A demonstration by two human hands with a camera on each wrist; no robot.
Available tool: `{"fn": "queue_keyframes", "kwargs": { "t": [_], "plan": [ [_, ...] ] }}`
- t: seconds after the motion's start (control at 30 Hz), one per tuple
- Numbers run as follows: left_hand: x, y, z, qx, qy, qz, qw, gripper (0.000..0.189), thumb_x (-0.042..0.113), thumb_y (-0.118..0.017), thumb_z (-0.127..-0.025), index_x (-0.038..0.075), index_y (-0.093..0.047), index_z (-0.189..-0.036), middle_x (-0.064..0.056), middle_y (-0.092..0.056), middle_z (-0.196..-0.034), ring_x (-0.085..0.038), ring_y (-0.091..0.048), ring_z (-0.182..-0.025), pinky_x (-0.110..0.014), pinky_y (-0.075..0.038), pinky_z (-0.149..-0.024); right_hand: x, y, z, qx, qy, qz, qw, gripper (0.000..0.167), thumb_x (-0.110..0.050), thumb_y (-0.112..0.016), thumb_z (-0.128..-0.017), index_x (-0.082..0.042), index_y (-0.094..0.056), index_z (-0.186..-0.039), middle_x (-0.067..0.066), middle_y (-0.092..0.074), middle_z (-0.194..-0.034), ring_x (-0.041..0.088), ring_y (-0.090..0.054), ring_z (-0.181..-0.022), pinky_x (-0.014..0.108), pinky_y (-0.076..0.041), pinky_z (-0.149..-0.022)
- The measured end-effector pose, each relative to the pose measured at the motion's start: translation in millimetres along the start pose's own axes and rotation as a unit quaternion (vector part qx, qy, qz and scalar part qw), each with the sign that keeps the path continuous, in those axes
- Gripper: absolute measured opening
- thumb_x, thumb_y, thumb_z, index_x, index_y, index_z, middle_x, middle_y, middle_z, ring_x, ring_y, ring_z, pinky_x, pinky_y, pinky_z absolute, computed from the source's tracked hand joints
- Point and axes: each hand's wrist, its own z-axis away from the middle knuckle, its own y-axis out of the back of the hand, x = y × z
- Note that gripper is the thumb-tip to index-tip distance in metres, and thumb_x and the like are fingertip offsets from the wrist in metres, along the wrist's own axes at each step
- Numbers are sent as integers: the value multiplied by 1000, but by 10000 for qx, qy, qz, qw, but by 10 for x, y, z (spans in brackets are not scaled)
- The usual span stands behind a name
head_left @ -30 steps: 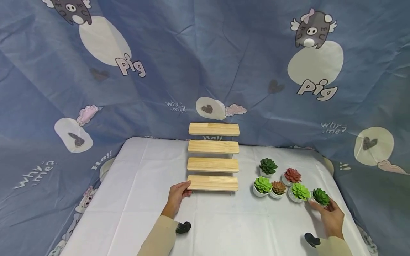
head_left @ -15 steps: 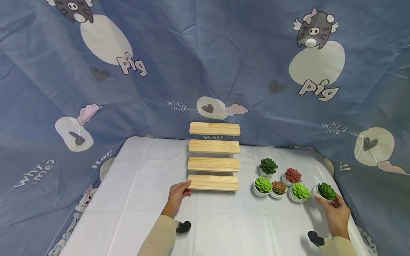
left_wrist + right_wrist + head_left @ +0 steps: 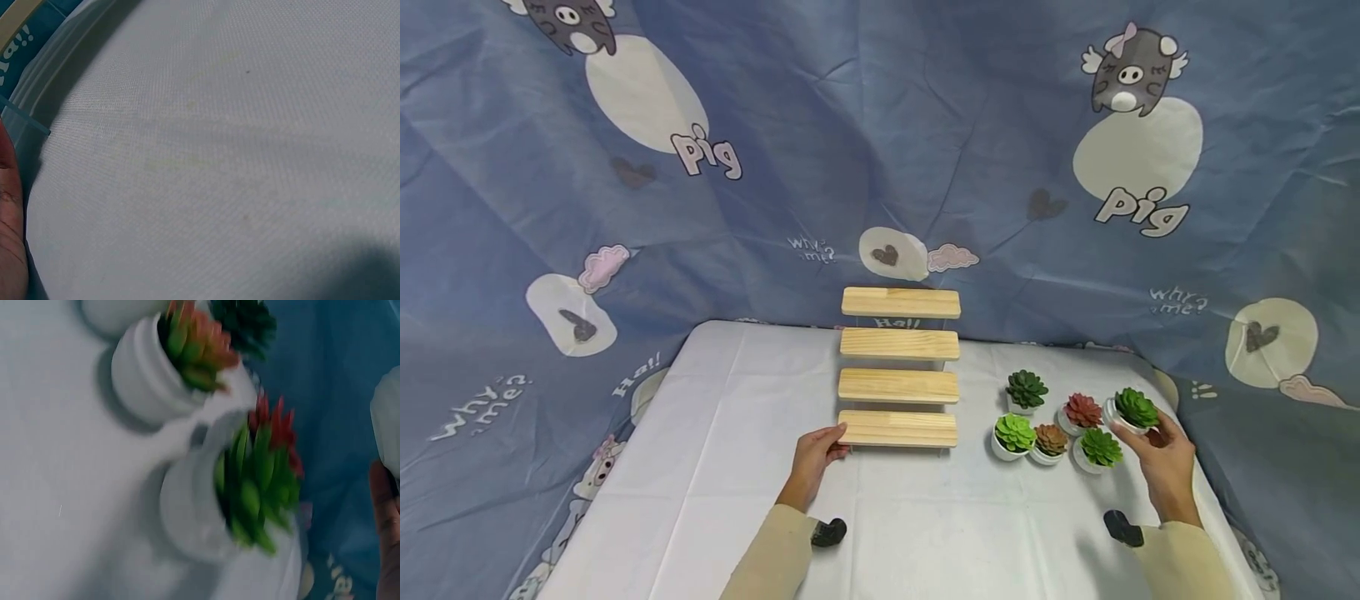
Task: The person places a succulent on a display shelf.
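My left hand (image 3: 815, 458) grips the left end of the lowest board of a four-tier wooden display stand (image 3: 898, 428), thumb at the top edge. In the left wrist view only a strip of that hand (image 3: 9, 231) shows at the left edge. On the right, my right hand (image 3: 1168, 467) holds a dark green potted succulent (image 3: 1135, 408) by its white pot, tilted a little, close behind a bright green succulent (image 3: 1102, 448) and beside a red one (image 3: 1083, 411). The right wrist view catches just the held pot's side (image 3: 387, 419) and some fingers (image 3: 384, 506).
A dark green succulent (image 3: 1026, 390), a light green one (image 3: 1015, 433) and a brownish one (image 3: 1051, 440) stand between the display stand and the right hand. All are on a white-covered table (image 3: 940, 533). A blue printed cloth (image 3: 790, 183) hangs behind and around it.
My right hand first shifts right with the dark green succulent, then carries it back left and farther from me, behind the bright green one. My left hand stays on the stand.
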Motion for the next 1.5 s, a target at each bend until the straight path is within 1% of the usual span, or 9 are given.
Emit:
{"fn": "queue_keyframes", "kwargs": {
  "t": [0.1,0.17,0.4,0.5,0.63,0.8,0.9,1.17,1.5],
  "plan": [
    [2,-1,14,60,-68,-27,10000,38,16,-68,-91,-17,-62,-108,-3,-64,-73,-9,-60,-63,-20,-53,-59,219,-81,-194,-231,382,-147,9989,69,-14,-82,-77,-22,-52,-139,-3,-56,-128,4,-55,-109,7,-46,-79],
    [-7,2,12,80,-62,-20,9999,38,16,-70,-90,-17,-63,-107,-3,-64,-73,-10,-60,-63,-20,-53,-59,160,-194,-210,-321,380,-66,9987,69,-16,-83,-77,-23,-51,-139,-2,-55,-131,4,-54,-111,7,-45,-80],
    [-24,11,-12,94,-7,-25,10000,37,16,-69,-90,-16,-62,-107,-4,-64,-73,-10,-61,-63,-20,-53,-58,-979,-729,295,-884,-49,349,9955,73,-18,-79,-82,-11,-42,-144,-10,-57,-118,1,-56,-100,12,-47,-78],
    [-18,9,-14,82,-17,17,10000,36,14,-69,-90,-17,-62,-107,-3,-64,-72,-10,-60,-62,-20,-53,-58,-1173,-891,359,-1056,-49,109,9943,75,-17,-80,-81,-8,-42,-144,-9,-57,-109,3,-57,-79,16,-49,-63],
    [-6,11,-12,79,-44,14,10000,38,14,-69,-90,-18,-61,-108,-3,-64,-72,-10,-60,-62,-19,-53,-58,-1257,-1061,314,-1332,-88,460,9900,79,-27,-78,-82,-11,-37,-148,8,-54,-126,5,-51,-79,19,-46,-59],
    [4,9,12,79,7,-28,10000,37,13,-68,-91,-18,-61,-108,-2,-64,-71,-9,-60,-63,-19,-53,-59,-1344,-1244,241,-1641,-28,970,9817,81,-28,-74,-86,-8,-29,-151,18,-42,-144,15,-48,-118,12,-45,-85],
    [7,4,23,60,-9,-51,10000,37,14,-68,-91,-18,-61,-108,-2,-64,-71,-9,-60,-63,-20,-53,-59,-1422,-1348,219,-1802,27,958,9789,82,-25,-74,-87,-7,-28,-151,17,-41,-145,26,-44,-126,22,-44,-96],
    [-15,15,-5,94,-23,-92,9999,36,15,-69,-90,-16,-62,-106,-3,-65,-71,-9,-60,-63,-20,-53,-59,-1568,-1672,131,-1946,176,818,9773,86,-24,-78,-83,-3,-29,-150,20,-36,-148,34,-40,-132,46,-36,-108],
    [-29,10,0,108,-31,-152,9998,36,16,-69,-90,-15,-63,-106,-2,-65,-73,-9,-60,-64,-20,-53,-59,-1721,-2085,122,-2098,742,531,9735,71,-15,-78,-83,-4,-41,-143,16,-52,-133,26,-52,-116,34,-46,-96]
  ]
}}
